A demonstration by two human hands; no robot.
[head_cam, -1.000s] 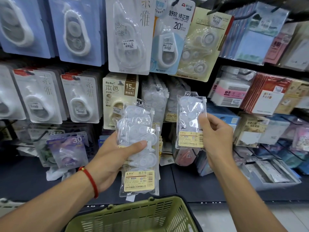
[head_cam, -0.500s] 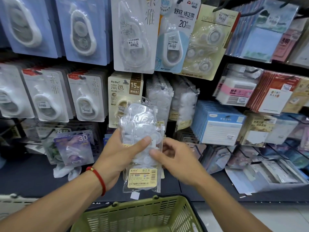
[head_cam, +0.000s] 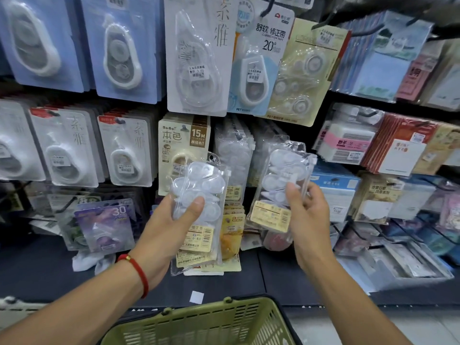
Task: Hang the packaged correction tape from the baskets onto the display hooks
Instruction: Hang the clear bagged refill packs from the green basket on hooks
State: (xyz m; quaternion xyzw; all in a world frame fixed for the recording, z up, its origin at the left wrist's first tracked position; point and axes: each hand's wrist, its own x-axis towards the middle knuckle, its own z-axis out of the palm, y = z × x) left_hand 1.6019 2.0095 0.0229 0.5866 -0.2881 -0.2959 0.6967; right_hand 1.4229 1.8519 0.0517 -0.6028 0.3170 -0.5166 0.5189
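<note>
Tape packs (head_cam: 199,195) sit stacked in the left hand (head_cam: 169,227), thumb clamped across the clear front, fingers curled behind. Over on the right, the right hand (head_cam: 308,215) pinches one single pack (head_cam: 281,180), thumb on its face, holding it up just in front of the hung packs (head_cam: 234,150) on the display. Both lots are well above the green basket (head_cam: 211,322) at the near edge. A red bracelet (head_cam: 138,272) circles the left wrist.
</note>
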